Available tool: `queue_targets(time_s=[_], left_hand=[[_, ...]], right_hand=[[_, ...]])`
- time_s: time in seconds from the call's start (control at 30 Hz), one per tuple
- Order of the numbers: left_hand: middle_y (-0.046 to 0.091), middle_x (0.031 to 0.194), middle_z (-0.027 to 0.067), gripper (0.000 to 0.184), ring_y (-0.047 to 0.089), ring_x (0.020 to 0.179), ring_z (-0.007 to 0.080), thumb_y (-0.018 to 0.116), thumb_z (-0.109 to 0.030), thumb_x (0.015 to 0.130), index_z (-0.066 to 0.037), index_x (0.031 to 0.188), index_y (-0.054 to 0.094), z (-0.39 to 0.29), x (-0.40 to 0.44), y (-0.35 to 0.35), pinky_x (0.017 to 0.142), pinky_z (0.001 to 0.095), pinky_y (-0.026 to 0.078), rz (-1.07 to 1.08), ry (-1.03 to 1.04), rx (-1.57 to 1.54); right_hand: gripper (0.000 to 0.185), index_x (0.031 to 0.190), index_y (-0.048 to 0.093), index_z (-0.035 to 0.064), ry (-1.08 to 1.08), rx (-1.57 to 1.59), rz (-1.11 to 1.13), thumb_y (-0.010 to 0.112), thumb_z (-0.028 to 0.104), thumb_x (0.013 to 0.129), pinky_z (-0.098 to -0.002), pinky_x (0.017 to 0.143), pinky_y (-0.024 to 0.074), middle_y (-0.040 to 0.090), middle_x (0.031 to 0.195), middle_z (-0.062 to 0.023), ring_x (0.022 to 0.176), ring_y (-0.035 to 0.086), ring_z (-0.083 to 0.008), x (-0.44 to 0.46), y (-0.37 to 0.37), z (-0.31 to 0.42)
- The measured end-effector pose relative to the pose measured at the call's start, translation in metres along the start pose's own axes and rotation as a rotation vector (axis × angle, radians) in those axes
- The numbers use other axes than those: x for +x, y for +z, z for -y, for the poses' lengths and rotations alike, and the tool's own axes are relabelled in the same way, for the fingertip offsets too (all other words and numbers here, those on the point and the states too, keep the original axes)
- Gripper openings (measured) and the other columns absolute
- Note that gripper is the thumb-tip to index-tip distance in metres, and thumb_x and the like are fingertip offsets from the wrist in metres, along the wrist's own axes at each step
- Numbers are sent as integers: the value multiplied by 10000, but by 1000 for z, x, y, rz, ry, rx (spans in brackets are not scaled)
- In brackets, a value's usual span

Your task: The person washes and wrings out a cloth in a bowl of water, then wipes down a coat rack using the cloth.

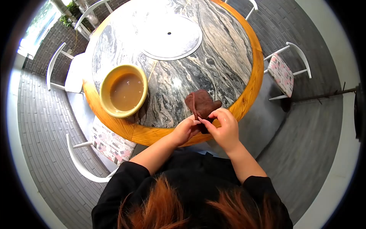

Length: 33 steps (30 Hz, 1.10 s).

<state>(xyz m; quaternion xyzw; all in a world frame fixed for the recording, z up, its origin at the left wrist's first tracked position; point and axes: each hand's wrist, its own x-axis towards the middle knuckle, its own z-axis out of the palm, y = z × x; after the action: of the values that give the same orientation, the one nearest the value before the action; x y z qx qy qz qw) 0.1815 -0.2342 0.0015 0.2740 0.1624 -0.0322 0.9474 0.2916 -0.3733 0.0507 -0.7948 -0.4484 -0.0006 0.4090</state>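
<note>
A dark reddish-brown clay-like piece (pixel 201 104) is held over the near edge of the round table. It has a rounded body, a thin raised strip along its left side and a small knob on the right. My left hand (pixel 185 129) is closed on its lower left edge. Fingers of my right hand (pixel 225 128) pinch at its lower edge, close to the left fingertips. The underside of the piece is hidden by my hands.
A yellow basin (pixel 103 93) of murky brown water stands on the left of the marble-topped table (pixel 225 49). Toward the back lies a round metal plate (pixel 183 49). White chairs with padded seats (pixel 281 72) surround the table's wooden rim (pixel 249 103).
</note>
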Motion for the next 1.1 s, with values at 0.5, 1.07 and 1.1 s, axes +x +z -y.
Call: queue_targets(time_s=[0.5, 1.07, 1.1], left_hand=[[616, 1397, 169, 525, 557, 1321, 275, 469, -190, 940, 44, 1405, 538, -61, -32, -48, 1135, 389, 402, -273, 404, 88], [638, 1173, 150, 440, 620, 1107, 324, 723, -125, 936, -47, 1324, 531, -15, 0, -96, 990, 461, 486, -923, 541, 1675], [579, 1339, 192, 444, 544, 1241, 385, 745, -159, 896, -69, 1305, 599, -10, 8, -84, 1087, 517, 415, -1059, 509, 1777]], right_hand=[[137, 1171, 562, 129, 812, 1222, -191, 532, 185, 1050, -260, 749, 525, 663, 1007, -5, 862, 642, -101, 21, -38, -96], [362, 1322, 601, 58, 590, 84, 170, 676, 203, 999, -355, 878, 511, 636, 1122, -94, 1016, 637, -205, -15, -8, -168], [426, 1337, 602, 66, 342, -402, 198, 713, 244, 966, -413, 907, 513, 618, 1192, -137, 1058, 638, -278, -8, 1, -158]])
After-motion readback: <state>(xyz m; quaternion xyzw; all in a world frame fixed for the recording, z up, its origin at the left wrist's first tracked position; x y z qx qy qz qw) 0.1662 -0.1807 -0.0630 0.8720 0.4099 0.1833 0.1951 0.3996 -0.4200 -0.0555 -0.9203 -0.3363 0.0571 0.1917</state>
